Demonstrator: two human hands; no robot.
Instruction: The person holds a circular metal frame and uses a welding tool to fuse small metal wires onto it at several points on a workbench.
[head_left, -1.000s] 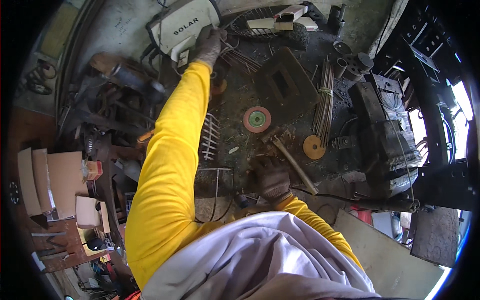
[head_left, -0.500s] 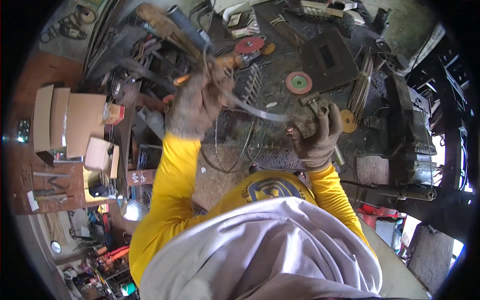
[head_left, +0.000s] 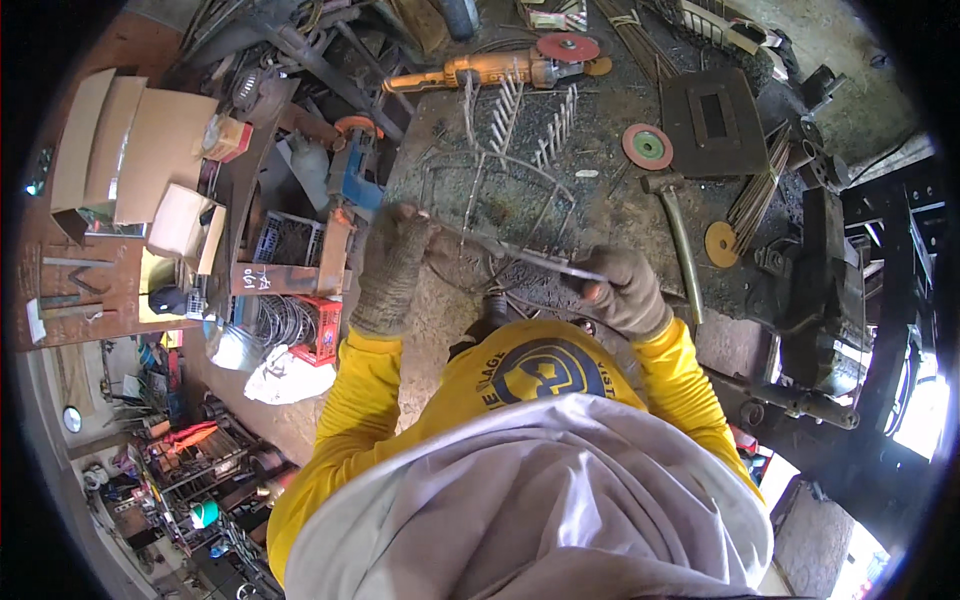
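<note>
My left hand [head_left: 392, 265], in a brown knit glove, is closed around one end of a thin, curved metal strip [head_left: 510, 249]. At the strip's other end, my gloved right hand [head_left: 628, 290] grips it, so the strip spans the gap between both hands, low over the near side of the dark worktable [head_left: 610, 215]. Just beyond the right hand lies a hammer [head_left: 682, 240], its handle toward me. A bent thin-rod piece [head_left: 520, 163] rests past the strip, near two comb-like metal pieces [head_left: 556, 130].
An orange angle grinder [head_left: 480, 70] lies at the back with a red disc [head_left: 567, 47]. Further right are a green-centred disc [head_left: 648, 147], a dark plate with a rectangular window [head_left: 714, 125] and a bundle of thin rods [head_left: 760, 190]. A blue tool [head_left: 352, 168] stands left.
My left hand has come down and nearer to me, bringing the strip from a raised slant to nearly level. My right hand has drawn back, uncovering the hammer. The view has shifted.
</note>
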